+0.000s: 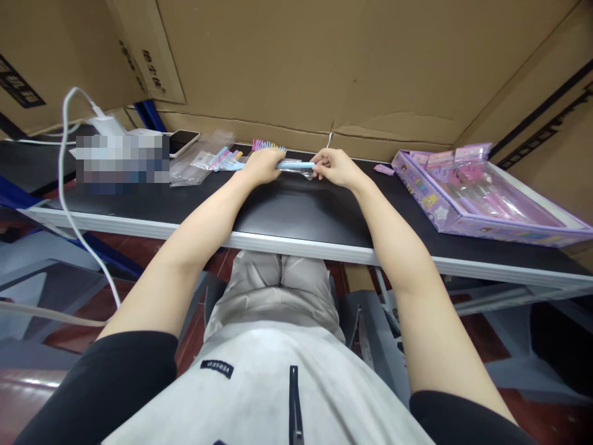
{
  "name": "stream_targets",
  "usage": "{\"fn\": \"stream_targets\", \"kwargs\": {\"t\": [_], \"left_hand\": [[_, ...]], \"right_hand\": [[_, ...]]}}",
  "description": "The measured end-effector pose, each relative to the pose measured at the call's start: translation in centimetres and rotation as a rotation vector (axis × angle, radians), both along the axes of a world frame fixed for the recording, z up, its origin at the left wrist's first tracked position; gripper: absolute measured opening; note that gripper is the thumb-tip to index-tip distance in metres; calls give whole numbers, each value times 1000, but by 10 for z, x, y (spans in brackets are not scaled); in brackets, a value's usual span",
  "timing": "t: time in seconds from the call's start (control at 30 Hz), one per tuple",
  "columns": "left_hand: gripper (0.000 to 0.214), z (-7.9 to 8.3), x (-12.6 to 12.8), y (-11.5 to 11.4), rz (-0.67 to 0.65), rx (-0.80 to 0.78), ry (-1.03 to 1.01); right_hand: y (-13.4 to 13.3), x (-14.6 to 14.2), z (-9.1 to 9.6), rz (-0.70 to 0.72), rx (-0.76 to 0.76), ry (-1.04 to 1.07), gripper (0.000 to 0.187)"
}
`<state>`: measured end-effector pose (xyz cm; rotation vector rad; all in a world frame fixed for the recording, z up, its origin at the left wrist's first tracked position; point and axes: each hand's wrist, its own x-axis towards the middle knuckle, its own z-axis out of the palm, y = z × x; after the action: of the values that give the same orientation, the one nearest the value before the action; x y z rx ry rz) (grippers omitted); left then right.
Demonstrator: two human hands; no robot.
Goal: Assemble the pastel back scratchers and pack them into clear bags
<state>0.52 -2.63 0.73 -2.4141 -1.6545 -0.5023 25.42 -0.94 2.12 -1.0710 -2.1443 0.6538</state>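
Both my hands rest on the far part of a black table (296, 213). My left hand (263, 165) is closed around one end of a light blue pen-like stick (295, 165) in a clear plastic sleeve. My right hand (334, 167) pinches the other end of it. Just left of my left hand lie several pastel pens (225, 159) and a pink and blue comb-like item (267, 145).
A purple stationery box (482, 194) sits at the right of the table. Clear plastic bags (197, 162), a phone (183, 141) and a white charger with cable (69, 179) lie at the left. Cardboard boxes (352, 62) wall off the back.
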Motion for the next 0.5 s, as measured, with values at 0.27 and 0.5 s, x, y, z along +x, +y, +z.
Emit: {"fn": "stream_targets", "kwargs": {"t": [0.27,0.5], "left_hand": [[28,-3,2,0,-68,31,26],[31,-2,4,-3,-86,33,31]], "right_hand": [[6,4,1,-17,183,-106,22],[1,0,-2,-32,146,-157,28]]}}
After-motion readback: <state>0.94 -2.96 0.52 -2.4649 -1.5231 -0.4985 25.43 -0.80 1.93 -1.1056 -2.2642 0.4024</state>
